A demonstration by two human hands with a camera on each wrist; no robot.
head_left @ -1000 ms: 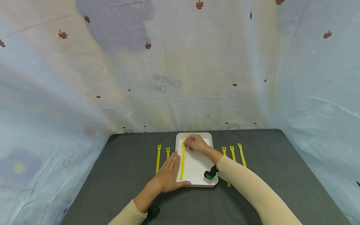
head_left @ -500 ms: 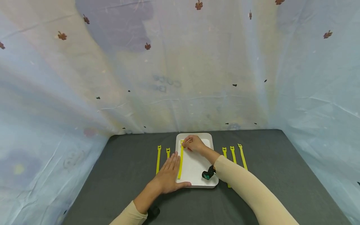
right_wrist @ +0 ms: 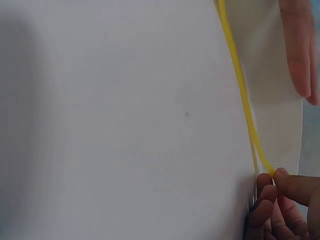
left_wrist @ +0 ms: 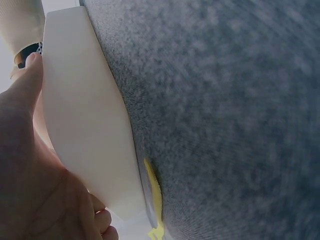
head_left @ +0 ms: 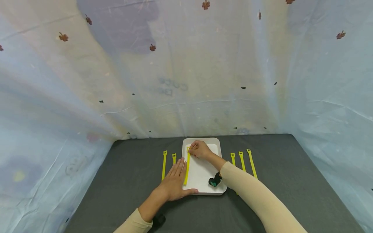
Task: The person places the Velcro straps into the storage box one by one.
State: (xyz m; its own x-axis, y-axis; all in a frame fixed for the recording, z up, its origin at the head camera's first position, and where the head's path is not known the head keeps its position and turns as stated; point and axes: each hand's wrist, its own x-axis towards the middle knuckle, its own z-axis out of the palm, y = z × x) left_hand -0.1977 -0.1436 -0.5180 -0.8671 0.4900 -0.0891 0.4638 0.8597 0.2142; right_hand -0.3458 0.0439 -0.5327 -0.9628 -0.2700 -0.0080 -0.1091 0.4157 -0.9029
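Observation:
A white tray (head_left: 205, 170) lies lengthwise on the dark grey cloth. My left hand (head_left: 174, 184) rests along its left side with straight fingers, the thumb reaching over the near rim. In the left wrist view that thumb lies against the tray's pale outer wall (left_wrist: 90, 95). Inside the tray, close to the left wall, runs a yellow cable tie (head_left: 187, 170) with a slotted head. My right hand (head_left: 201, 150) pinches its far end between thumb and fingers. The right wrist view shows the tie (right_wrist: 243, 95) slightly bowed up near the pinch.
Outside the tray on the left lie two more yellow cable ties (head_left: 164, 165), one partly behind the left hand. Several others (head_left: 251, 161) lie to the right, partly covered by the right forearm. A patterned curtain (head_left: 186, 81) hangs behind and beside the cloth-covered surface.
The right hand has shifted the cable tie slightly left, toward the tray's left wall, and a little nearer. The left hand has stayed in place.

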